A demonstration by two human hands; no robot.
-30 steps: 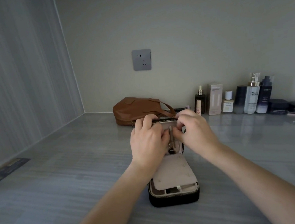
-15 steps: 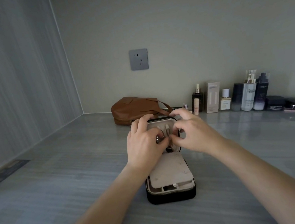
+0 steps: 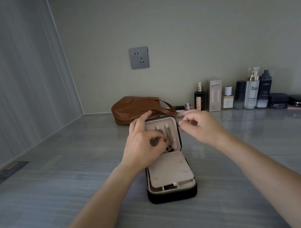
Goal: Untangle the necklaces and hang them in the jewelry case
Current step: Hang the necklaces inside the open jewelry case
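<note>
A small black jewelry case (image 3: 172,194) with a zip rim and beige lining stands open on the counter, its lid (image 3: 172,124) upright. Thin necklaces (image 3: 165,137) hang down inside the lid from small beige tabs. My left hand (image 3: 144,146) covers the lid's left side, its index finger on the top edge and its thumb and fingers pinching a bunch of chain. My right hand (image 3: 197,126) hovers just right of the lid, blurred, fingers loosely curled; I see nothing in it. A beige padded flap (image 3: 170,170) lies over the case's base.
A brown leather bag (image 3: 135,107) lies right behind the case. A row of cosmetic bottles and boxes (image 3: 245,93) lines the back wall to the right. A wall socket (image 3: 139,57) sits above. A dark strip (image 3: 5,174) lies at the left counter edge.
My right hand has let go and pulled away from the lid to the right, uncovering the hanging necklaces. My left hand stays on the lid with the chain.
</note>
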